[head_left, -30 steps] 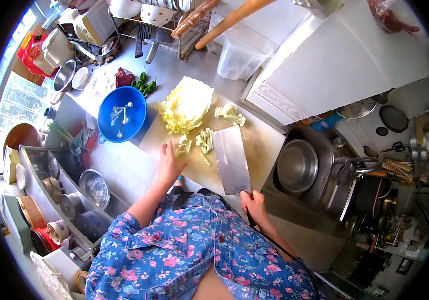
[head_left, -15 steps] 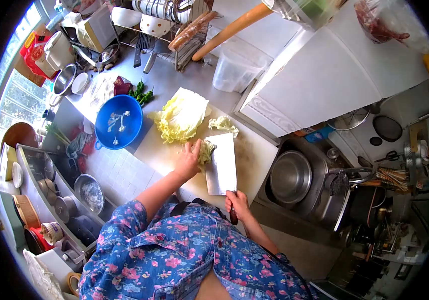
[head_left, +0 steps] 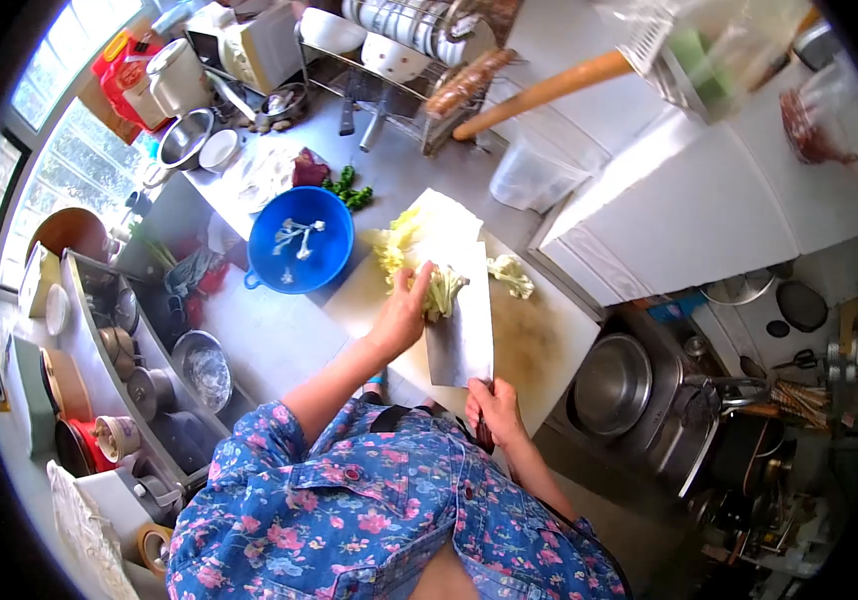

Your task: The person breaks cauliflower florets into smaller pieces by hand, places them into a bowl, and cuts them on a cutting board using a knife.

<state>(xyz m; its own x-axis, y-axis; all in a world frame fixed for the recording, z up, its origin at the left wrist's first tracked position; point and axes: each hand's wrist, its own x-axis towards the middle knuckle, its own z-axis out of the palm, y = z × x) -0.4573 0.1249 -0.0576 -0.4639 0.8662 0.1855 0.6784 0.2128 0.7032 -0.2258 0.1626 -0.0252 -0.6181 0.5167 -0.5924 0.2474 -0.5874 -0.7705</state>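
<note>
My left hand [head_left: 404, 315] is closed on a piece of cauliflower [head_left: 444, 292] with pale green stalks, held over the cutting board [head_left: 539, 325]. In my right hand [head_left: 496, 408] is the dark handle of a cleaver [head_left: 462, 335]. Its broad blade lies beside the cauliflower, pointing away from me, and hides part of the board. Just beyond, pale yellow cabbage leaves [head_left: 447, 218] rest on the board, partly covered by hand and blade. Another cauliflower piece [head_left: 511, 277] sits right of the blade. The blue basin [head_left: 262, 262] on the left contains several small white florets.
Green peppers [head_left: 349, 188] lie behind the basin. At the back stand a dish rack [head_left: 419, 85] and a clear plastic container [head_left: 529, 180]. The sink to the right holds a metal basin [head_left: 611, 385]. Open shelves with pots [head_left: 149, 392] are at lower left.
The view has shifted, so the scene sits further right. The cauliflower piece in my left hand has turned, showing more of its stalks. The cleaver stays beside it, now overlapping the cabbage leaves.
</note>
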